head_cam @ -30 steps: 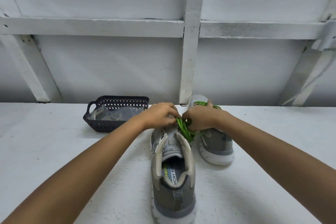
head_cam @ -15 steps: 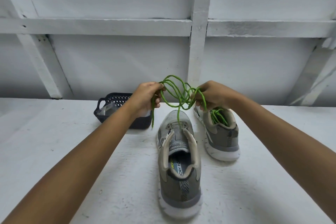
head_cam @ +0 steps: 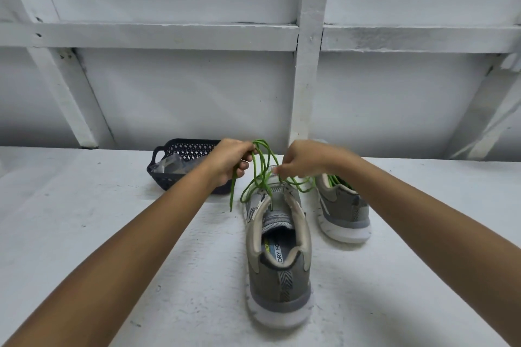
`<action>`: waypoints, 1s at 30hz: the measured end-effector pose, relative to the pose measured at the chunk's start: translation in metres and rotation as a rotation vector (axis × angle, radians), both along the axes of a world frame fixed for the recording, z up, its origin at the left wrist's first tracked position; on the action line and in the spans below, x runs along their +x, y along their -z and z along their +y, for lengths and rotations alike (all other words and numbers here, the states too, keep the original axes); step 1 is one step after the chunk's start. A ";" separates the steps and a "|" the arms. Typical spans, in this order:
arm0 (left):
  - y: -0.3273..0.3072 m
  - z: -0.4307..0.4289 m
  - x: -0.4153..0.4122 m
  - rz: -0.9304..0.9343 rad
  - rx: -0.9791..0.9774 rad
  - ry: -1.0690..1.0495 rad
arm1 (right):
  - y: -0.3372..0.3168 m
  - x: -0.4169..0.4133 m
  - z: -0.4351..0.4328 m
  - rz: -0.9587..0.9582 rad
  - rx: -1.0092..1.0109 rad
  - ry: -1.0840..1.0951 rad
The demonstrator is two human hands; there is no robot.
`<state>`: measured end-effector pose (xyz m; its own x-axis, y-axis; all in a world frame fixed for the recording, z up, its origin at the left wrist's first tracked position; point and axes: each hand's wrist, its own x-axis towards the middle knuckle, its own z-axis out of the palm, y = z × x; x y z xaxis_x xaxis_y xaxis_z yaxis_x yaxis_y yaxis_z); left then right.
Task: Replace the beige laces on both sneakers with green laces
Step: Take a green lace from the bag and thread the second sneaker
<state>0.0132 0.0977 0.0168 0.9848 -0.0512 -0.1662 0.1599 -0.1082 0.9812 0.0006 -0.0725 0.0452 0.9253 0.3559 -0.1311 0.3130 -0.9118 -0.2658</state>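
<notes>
Head view: green lace [head_cam: 254, 160] looks like light, limp cord that tangles easily and is probably stiff only at the tips. Best held close to 1 end so the tip can be steered into an eyelet. Left hand [head_cam: 229, 162] grip is curled round a bunch of strands, with 1 end dangling below it toward the tabletop [head_cam: 84, 234]. Right hand [head_cam: 303, 159] grip pinches a strand just above the near sneaker [head_cam: 279, 262]. Loose loops hang between the 2 grips over that shoe's front half; no lace visibly threaded there. Far sneaker [head_cam: 344, 211] sits just to the right, with green in its opening. Dark basket [head_cam: 169, 175] sits behind the left hand.
</notes>
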 end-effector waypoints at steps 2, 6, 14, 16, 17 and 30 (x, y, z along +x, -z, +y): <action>0.001 0.000 0.001 0.011 -0.011 0.003 | 0.011 -0.003 0.011 0.017 -0.074 -0.016; 0.001 0.001 0.003 0.056 -0.040 0.012 | 0.026 -0.006 0.028 0.029 -0.002 -0.031; -0.003 0.011 0.006 -0.024 0.377 0.015 | 0.029 0.003 0.021 0.126 0.333 0.229; -0.009 0.010 0.006 0.072 0.129 0.043 | 0.022 0.007 0.015 0.290 0.687 0.338; -0.013 0.010 0.006 0.128 -0.034 0.055 | 0.019 0.007 0.013 0.404 0.864 0.372; -0.027 -0.004 0.012 0.198 -0.807 -0.084 | 0.025 -0.008 0.012 0.874 1.289 0.179</action>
<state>0.0255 0.0941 0.0439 0.9470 -0.1565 -0.2805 0.3140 0.6356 0.7053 -0.0071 -0.0606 0.0201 0.7689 0.5449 -0.3345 -0.4320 0.0569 -0.9001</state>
